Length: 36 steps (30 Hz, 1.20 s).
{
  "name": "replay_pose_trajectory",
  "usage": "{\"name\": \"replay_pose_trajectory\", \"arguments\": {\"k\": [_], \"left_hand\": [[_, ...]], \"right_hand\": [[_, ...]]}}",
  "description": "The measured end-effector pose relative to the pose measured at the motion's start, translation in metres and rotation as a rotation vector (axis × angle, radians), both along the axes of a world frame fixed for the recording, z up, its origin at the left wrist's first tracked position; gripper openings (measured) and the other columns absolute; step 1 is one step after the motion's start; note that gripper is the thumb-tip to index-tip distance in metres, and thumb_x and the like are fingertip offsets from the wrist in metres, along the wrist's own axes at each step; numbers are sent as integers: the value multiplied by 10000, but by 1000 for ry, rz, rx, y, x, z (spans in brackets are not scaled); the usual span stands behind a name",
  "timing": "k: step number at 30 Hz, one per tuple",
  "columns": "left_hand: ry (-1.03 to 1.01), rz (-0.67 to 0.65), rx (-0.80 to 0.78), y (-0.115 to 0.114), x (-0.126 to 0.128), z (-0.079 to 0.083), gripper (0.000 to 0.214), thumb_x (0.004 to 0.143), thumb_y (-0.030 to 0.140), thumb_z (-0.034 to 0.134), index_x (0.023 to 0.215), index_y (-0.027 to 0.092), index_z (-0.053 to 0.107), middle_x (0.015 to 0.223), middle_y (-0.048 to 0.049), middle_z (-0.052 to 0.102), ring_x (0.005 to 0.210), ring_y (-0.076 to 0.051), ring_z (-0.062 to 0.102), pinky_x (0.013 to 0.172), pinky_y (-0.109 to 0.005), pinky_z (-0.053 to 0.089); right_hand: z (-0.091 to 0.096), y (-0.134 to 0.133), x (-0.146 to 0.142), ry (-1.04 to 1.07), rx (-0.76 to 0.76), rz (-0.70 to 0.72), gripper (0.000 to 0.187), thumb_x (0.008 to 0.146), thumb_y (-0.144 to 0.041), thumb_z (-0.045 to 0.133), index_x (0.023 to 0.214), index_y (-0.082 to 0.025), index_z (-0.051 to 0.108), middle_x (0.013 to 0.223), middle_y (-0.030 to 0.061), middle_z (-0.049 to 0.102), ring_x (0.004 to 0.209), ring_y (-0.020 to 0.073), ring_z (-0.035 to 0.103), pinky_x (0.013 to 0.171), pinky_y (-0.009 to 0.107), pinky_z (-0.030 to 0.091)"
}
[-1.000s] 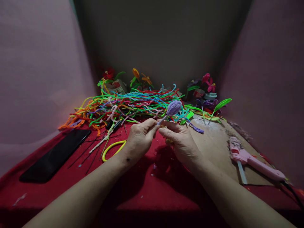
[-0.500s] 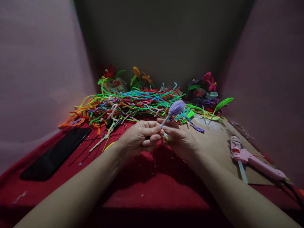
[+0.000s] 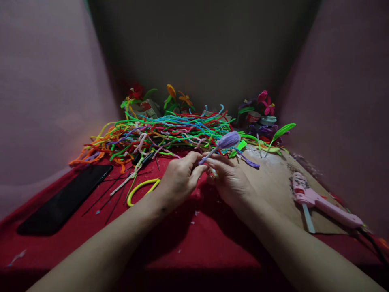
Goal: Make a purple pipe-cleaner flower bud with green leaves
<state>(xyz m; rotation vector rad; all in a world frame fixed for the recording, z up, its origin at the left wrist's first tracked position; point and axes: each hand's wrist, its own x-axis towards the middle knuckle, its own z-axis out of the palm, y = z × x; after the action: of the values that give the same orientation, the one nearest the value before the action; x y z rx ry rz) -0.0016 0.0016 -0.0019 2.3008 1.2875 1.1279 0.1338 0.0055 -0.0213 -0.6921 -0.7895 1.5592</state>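
Note:
A purple pipe-cleaner flower bud (image 3: 228, 140) on a pale stem tilts up to the right above my hands. My right hand (image 3: 227, 174) is closed on the stem, thumb and fingers pressed together near its lower part. From the other side my left hand (image 3: 182, 174) pinches the stem's lower end, where a bit of purple pipe cleaner shows. A small whitish-yellow piece sits under my right thumb, too small to name. Both hands hover over the red cloth (image 3: 197, 247); the fingertips partly hide the stem.
A heap of coloured pipe cleaners (image 3: 170, 129) lies behind my hands. To the left are a black phone (image 3: 67, 198), thin dark wires and a yellow loop handle (image 3: 136, 192). A pink glue gun (image 3: 322, 205) rests on cardboard (image 3: 270, 186) at right. Finished flowers (image 3: 266, 103) stand at the back.
My left hand has turned, its thumb now lower and further extended along the stem. The bud leans more to the right. More of the yellow loop handle shows beside my left forearm.

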Motion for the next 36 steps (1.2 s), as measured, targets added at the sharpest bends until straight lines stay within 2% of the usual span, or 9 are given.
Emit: {"name": "replay_pose_trajectory", "arguments": {"k": [3,7,10,14,19,25,31,34,36], "left_hand": [[237,123,278,4,-1,-12,195,867,254,430,942,142,572,812,-69,644,702,-153,600,619,-238,426],[347,73,306,4,-4,-15,257,890,199,338,939,146,585,808,-80,630,743,-158,591,668,-242,417],[130,29,177,2,-3,-8,206,867,184,389,888,170,594,723,-26,591,661,-118,544,631,-212,396],[-299,-50,-213,-2,0,5,152,838,267,481,795,175,594,550,49,444,467,-64,382,465,-177,316],[-595,-158,-605,-3,-1,17,154,797,299,551,756,153,579,512,55,455,385,-34,334,374,-155,244],[-778,-303,-870,1,-5,16,138,770,269,602,751,136,573,469,64,455,326,4,273,338,-113,180],[-856,-479,-1072,6,-11,11,148,789,247,584,896,144,588,471,78,427,297,14,176,310,-107,171],[-796,-492,-1095,6,-11,11,191,801,296,567,912,141,582,486,79,417,301,11,158,307,-115,158],[-692,-426,-1003,3,-8,13,225,807,351,552,857,133,576,506,64,436,311,3,214,320,-125,176]], "right_hand": [[-1,-1,-2,17,-2,-26,166,598,-204,731,761,-193,703,811,1,652,646,103,498,448,201,308],[0,-4,-4,-50,-12,-82,159,605,-229,734,758,-195,711,744,-9,628,574,81,426,449,209,297],[0,-6,-4,-116,12,-77,192,622,-282,734,803,-220,722,827,2,651,627,92,447,468,209,299],[3,-5,-3,-163,87,-27,207,630,-295,735,832,-251,728,891,5,665,627,83,439,473,207,294],[5,-3,-1,-174,173,17,177,652,-285,717,823,-240,726,874,15,666,619,88,462,476,223,301],[1,5,3,-126,135,141,204,639,-275,724,840,-244,721,745,-9,652,540,66,451,464,209,307],[0,8,6,-76,86,241,195,615,-256,736,809,-238,717,679,-17,629,553,81,474,468,207,320],[0,6,6,-67,90,186,159,602,-223,743,758,-205,719,665,-11,618,576,78,487,466,192,322],[0,5,5,-62,85,153,148,601,-218,744,745,-200,717,684,-7,621,583,80,491,461,190,324]]}}
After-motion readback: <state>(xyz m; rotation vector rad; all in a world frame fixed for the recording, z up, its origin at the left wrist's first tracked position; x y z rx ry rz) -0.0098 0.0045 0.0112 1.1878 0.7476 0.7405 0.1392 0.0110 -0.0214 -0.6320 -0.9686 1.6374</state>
